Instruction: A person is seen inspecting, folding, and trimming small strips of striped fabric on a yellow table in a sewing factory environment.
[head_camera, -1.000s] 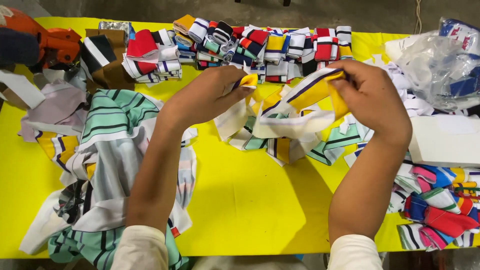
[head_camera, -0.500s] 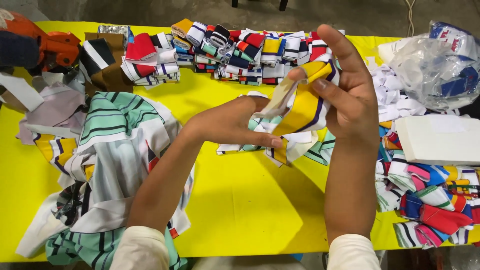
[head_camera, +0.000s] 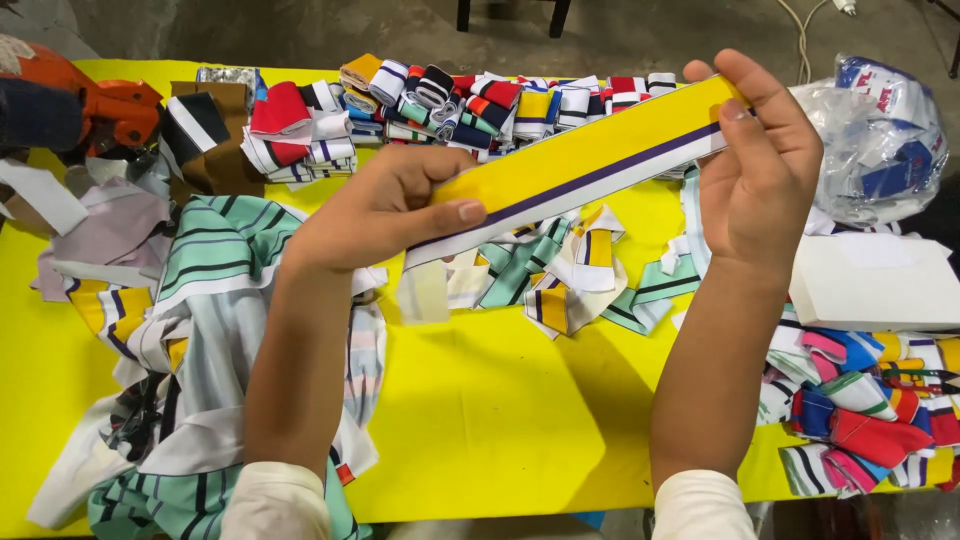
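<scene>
Left hand (head_camera: 385, 210) pinches one end of a yellow knit strip (head_camera: 590, 160) with purple and white stripes; right hand (head_camera: 760, 165) pinches the other end. Strip is held taut above the yellow table (head_camera: 480, 400). Folded strips (head_camera: 560, 270) lie beneath; rolled bundles (head_camera: 470, 100) line the far edge.

- Two bare hands, a left hand (head_camera: 385, 215) and a right hand (head_camera: 760, 165).
- One long flat knit strip of yellow with a purple line and white edge (head_camera: 590, 160), stretched between them.
- One yellow table (head_camera: 480, 420).
- One flat white box (head_camera: 875, 285), at the right.
- One clear plastic bag of folded pieces (head_camera: 880, 135), far right.
- One orange tool (head_camera: 105, 105), far left.
- Folded striped rib pieces in a far row (head_camera: 470, 100) (too many and too overlapped to count).
</scene>
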